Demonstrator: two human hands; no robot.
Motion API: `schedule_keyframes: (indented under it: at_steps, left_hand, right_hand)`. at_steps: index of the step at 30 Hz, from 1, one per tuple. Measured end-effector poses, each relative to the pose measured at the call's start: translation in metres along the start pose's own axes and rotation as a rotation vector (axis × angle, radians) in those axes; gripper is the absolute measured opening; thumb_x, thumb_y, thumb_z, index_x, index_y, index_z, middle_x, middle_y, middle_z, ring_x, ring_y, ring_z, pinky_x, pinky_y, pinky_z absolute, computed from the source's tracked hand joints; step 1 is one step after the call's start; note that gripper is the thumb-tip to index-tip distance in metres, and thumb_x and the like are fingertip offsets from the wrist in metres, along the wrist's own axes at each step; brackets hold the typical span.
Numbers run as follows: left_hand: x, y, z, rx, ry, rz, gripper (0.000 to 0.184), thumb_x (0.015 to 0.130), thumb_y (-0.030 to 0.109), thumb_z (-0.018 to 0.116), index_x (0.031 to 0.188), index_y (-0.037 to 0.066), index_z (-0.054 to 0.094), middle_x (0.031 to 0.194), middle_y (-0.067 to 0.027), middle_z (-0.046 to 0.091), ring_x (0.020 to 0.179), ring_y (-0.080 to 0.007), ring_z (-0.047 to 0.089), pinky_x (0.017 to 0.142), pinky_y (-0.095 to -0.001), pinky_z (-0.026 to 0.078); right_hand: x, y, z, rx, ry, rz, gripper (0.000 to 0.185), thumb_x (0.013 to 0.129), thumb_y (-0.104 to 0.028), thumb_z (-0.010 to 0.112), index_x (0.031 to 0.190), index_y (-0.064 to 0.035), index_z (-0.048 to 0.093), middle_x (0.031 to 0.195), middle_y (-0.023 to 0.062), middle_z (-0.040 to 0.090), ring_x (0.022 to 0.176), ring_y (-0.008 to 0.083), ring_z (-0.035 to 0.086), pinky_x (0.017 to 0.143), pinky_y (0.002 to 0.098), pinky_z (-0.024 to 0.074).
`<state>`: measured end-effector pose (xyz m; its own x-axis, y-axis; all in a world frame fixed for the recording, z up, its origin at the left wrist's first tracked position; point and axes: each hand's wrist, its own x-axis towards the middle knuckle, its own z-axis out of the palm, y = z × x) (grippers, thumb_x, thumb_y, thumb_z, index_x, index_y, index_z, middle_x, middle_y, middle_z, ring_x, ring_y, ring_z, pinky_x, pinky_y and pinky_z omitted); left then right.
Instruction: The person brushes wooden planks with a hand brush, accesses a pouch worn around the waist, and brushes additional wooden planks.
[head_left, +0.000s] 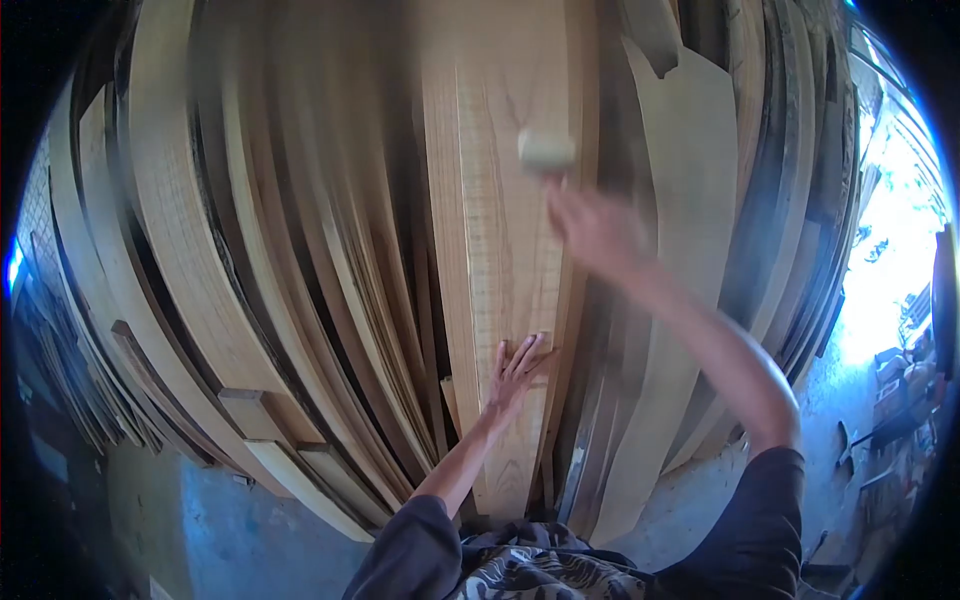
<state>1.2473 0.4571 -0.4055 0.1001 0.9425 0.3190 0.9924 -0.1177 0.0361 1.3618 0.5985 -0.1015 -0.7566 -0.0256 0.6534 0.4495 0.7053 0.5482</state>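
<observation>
A wide wooden plank (515,270) stands lengthwise in front of me, between other boards. My left hand (518,370) lies flat on the lower part of its face, fingers spread and holding nothing. Higher up and to the right, my right hand (600,232) is closed round the handle of a pale-headed tool (546,150). Motion blurs both that hand and the tool, so its exact kind is unclear. The tool's head is short, wide and whitish. It appears in front of the plank's upper face; I cannot tell whether it touches the wood.
Several long boards (165,190) lean on the left, and a pale wide board (690,150) stands on the right. Short wood offcuts (265,410) sit at the lower left. Bluish concrete floor (240,530) shows below. Clutter (900,400) lies by the bright opening at right.
</observation>
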Motion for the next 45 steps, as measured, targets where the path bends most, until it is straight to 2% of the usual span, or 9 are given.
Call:
schedule_keyframes:
  at_steps: [8, 11, 17, 24, 29, 33, 38, 42, 45]
  left_hand:
    - [0.001, -0.009, 0.028, 0.048, -0.116, 0.001, 0.095, 0.088, 0.010, 0.066, 0.166, 0.036, 0.019, 0.174, -0.0010, 0.013, 0.160, -0.0186, 0.016, 0.128, -0.0614, 0.014]
    - [0.002, -0.002, 0.005, 0.024, 0.006, 0.015, 0.095, 0.090, 0.007, 0.069, 0.165, 0.036, 0.019, 0.174, -0.0022, 0.013, 0.159, -0.0206, 0.018, 0.128, -0.0631, 0.013]
    - [0.002, -0.001, 0.001, 0.030, -0.018, 0.008, 0.099, 0.089, 0.006, 0.071, 0.165, 0.037, 0.017, 0.174, -0.0019, 0.011, 0.160, -0.0203, 0.017, 0.129, -0.0622, 0.014]
    - [0.000, -0.004, 0.019, 0.189, 0.015, 0.000, 0.094, 0.088, 0.005, 0.062, 0.166, 0.033, 0.019, 0.174, 0.0011, 0.013, 0.159, -0.0178, 0.018, 0.129, -0.0571, 0.017]
    - [0.001, -0.005, 0.020, 0.217, -0.095, -0.018, 0.092, 0.090, 0.009, 0.063, 0.166, 0.035, 0.018, 0.175, 0.0034, 0.010, 0.160, -0.0162, 0.017, 0.129, -0.0572, 0.016]
    - [0.002, -0.001, 0.001, 0.119, -0.039, -0.005, 0.092, 0.090, 0.011, 0.063, 0.166, 0.036, 0.018, 0.175, 0.0048, 0.008, 0.160, -0.0148, 0.016, 0.129, -0.0569, 0.015]
    - [0.001, 0.000, -0.005, 0.088, -0.046, -0.011, 0.092, 0.089, 0.007, 0.062, 0.166, 0.036, 0.019, 0.175, 0.0047, 0.008, 0.160, -0.0145, 0.015, 0.129, -0.0581, 0.014]
    - [0.000, 0.000, -0.005, 0.111, -0.042, -0.006, 0.088, 0.089, 0.006, 0.061, 0.165, 0.034, 0.024, 0.175, 0.0038, 0.011, 0.160, -0.0153, 0.016, 0.129, -0.0597, 0.013]
    - [0.002, -0.006, 0.020, 0.142, -0.048, 0.003, 0.086, 0.090, 0.007, 0.060, 0.164, 0.034, 0.026, 0.174, 0.0033, 0.013, 0.159, -0.0157, 0.017, 0.129, -0.0594, 0.013]
  right_hand:
    - [-0.050, -0.067, -0.017, 0.626, -0.961, -0.047, 0.029, 0.103, -0.030, 0.056, 0.098, -0.0082, 0.074, 0.086, 0.0109, 0.075, 0.076, 0.0242, 0.074, 0.062, 0.0400, 0.0578]
    - [0.010, 0.007, -0.019, 0.595, -0.578, 0.328, 0.044, 0.106, -0.044, 0.051, 0.093, -0.0112, 0.077, 0.066, 0.0151, 0.068, 0.057, 0.0306, 0.067, 0.060, 0.0467, 0.0553]
    - [0.093, 0.085, -0.007, 0.317, 0.381, 0.276, 0.031, 0.103, -0.029, 0.058, 0.128, -0.0169, 0.070, 0.091, 0.0094, 0.074, 0.067, 0.0194, 0.068, 0.051, 0.0332, 0.0548]
    - [-0.042, -0.125, 0.012, 0.105, -0.115, -0.283, 0.057, 0.095, -0.028, 0.063, 0.131, 0.0158, 0.057, 0.078, 0.0138, 0.069, 0.075, 0.0262, 0.070, 0.073, 0.0427, 0.0582]
    - [-0.006, -0.104, -0.021, 0.663, -1.048, 0.010, 0.040, 0.105, -0.041, 0.056, 0.107, -0.0069, 0.075, 0.074, 0.0131, 0.068, 0.068, 0.0245, 0.069, 0.054, 0.0362, 0.0547]
    - [0.083, 0.013, -0.051, 0.671, -0.507, 0.561, 0.038, 0.101, -0.042, 0.062, 0.117, -0.0117, 0.076, 0.095, 0.0181, 0.075, 0.086, 0.0290, 0.073, 0.076, 0.0467, 0.0546]
    - [0.094, 0.069, 0.002, 0.313, 0.378, 0.343, 0.026, 0.100, -0.033, 0.063, 0.121, -0.0189, 0.072, 0.086, 0.0092, 0.073, 0.070, 0.0285, 0.071, 0.060, 0.0393, 0.0561]
    - [0.019, -0.037, 0.005, -0.061, -0.098, 0.050, 0.063, 0.099, -0.034, 0.064, 0.141, 0.0098, 0.049, 0.082, 0.0078, 0.072, 0.068, 0.0175, 0.069, 0.058, 0.0324, 0.0581]
    - [-0.062, -0.120, 0.016, 0.187, -0.240, -0.156, 0.052, 0.094, -0.026, 0.065, 0.136, 0.0039, 0.056, 0.081, 0.0124, 0.071, 0.071, 0.0213, 0.070, 0.063, 0.0359, 0.0583]
